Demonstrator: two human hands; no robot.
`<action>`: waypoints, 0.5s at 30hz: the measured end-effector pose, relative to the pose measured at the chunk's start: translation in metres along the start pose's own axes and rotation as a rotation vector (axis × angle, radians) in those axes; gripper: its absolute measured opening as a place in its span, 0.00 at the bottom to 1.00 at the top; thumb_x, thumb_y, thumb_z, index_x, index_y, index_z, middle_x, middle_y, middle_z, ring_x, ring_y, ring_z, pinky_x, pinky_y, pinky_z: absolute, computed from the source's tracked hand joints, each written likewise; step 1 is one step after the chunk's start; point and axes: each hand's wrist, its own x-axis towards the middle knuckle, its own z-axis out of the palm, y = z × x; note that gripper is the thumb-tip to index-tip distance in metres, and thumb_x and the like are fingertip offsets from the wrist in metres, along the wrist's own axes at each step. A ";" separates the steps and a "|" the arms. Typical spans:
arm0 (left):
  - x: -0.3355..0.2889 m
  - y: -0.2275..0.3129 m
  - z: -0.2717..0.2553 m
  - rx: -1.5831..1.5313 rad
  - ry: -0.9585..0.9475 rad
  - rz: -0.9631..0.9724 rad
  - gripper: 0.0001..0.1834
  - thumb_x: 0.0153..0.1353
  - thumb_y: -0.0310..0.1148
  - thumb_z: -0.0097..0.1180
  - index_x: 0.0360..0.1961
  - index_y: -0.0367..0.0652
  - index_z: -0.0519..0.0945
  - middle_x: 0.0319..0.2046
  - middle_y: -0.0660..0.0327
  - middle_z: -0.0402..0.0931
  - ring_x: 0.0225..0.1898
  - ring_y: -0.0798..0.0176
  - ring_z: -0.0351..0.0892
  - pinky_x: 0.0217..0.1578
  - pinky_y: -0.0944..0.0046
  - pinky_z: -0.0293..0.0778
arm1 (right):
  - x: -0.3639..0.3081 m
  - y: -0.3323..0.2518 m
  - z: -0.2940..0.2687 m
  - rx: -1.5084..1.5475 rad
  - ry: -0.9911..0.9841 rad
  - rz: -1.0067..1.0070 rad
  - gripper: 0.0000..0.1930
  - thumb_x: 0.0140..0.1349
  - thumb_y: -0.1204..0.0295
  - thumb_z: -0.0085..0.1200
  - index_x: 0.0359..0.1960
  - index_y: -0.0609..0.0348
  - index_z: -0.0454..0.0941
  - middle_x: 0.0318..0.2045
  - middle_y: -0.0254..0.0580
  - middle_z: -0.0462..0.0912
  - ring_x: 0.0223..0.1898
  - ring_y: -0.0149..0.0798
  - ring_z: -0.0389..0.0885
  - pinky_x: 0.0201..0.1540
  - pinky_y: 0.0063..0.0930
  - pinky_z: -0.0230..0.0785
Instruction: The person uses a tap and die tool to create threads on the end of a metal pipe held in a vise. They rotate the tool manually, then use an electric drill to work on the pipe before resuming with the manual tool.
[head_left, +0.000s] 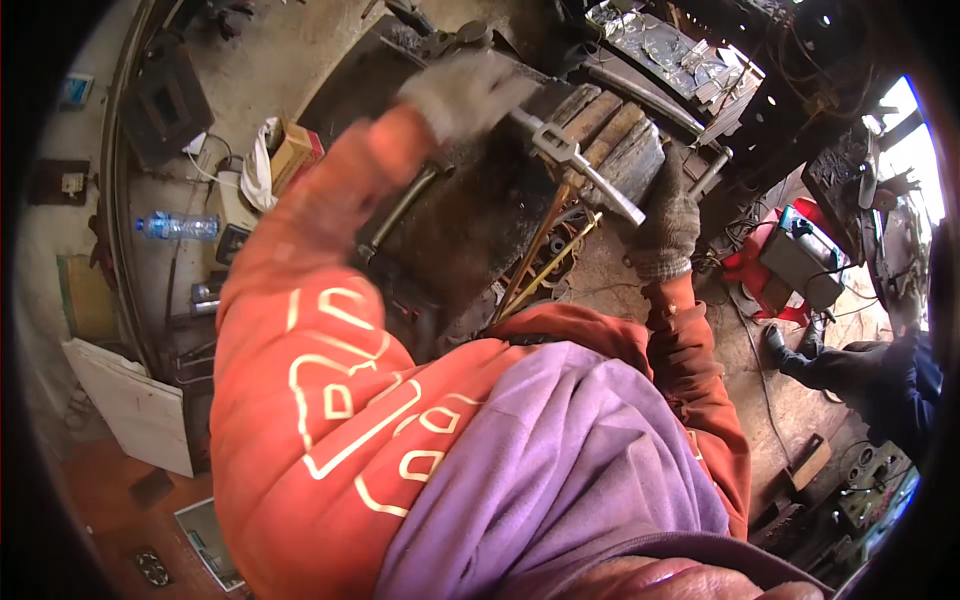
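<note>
A grey metal bar tool [563,146] with a widened, slotted middle, much like a tap wrench, lies slantwise over a stack of worn wooden blocks [610,130]. My left hand [465,95], in a pale work glove, is at the tool's upper left end. Motion smears its fingers, so I cannot see whether they grip it. On the right side of the blocks is my right hand [668,225], in a dirty knitted glove. Its fingers point away from me beside the blocks and are too dark to make out. A short metal rod [710,172] stands just right of it.
A dark workbench [440,225] carries a long metal bar [400,212]. Left are a water bottle [178,226] and a cardboard box [295,152]. To the right, a grey machine [805,265] sits by a red object [752,262], with cables on the floor and another person's legs [835,370] nearby.
</note>
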 end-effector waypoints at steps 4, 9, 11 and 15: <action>-0.013 0.112 -0.064 -0.619 -0.124 -0.176 0.08 0.61 0.37 0.57 0.34 0.50 0.86 0.27 0.55 0.81 0.33 0.50 0.84 0.38 0.52 0.80 | 0.006 -0.009 -0.006 0.043 0.040 -0.025 0.59 0.37 0.51 0.83 0.70 0.65 0.63 0.36 0.58 0.86 0.33 0.63 0.86 0.34 0.50 0.79; 0.089 0.090 -0.059 -0.173 0.084 0.235 0.07 0.56 0.36 0.59 0.36 0.52 0.83 0.32 0.66 0.78 0.36 0.57 0.78 0.39 0.56 0.76 | -0.006 0.017 0.020 -0.033 -0.045 -0.144 0.61 0.39 0.44 0.80 0.72 0.64 0.62 0.41 0.54 0.87 0.37 0.60 0.87 0.37 0.49 0.79; 0.066 0.051 -0.042 -0.191 0.115 0.173 0.08 0.59 0.35 0.58 0.39 0.53 0.83 0.33 0.66 0.78 0.36 0.56 0.79 0.39 0.55 0.76 | 0.005 -0.019 -0.003 0.120 0.026 -0.025 0.62 0.39 0.44 0.80 0.72 0.64 0.61 0.43 0.53 0.88 0.39 0.60 0.88 0.40 0.49 0.80; -0.010 0.064 -0.045 -0.080 -0.277 -0.122 0.14 0.61 0.35 0.60 0.48 0.55 0.85 0.35 0.62 0.80 0.36 0.54 0.80 0.42 0.54 0.78 | 0.003 -0.009 -0.008 0.085 -0.008 0.022 0.63 0.38 0.43 0.81 0.72 0.65 0.61 0.46 0.56 0.87 0.41 0.62 0.87 0.42 0.49 0.80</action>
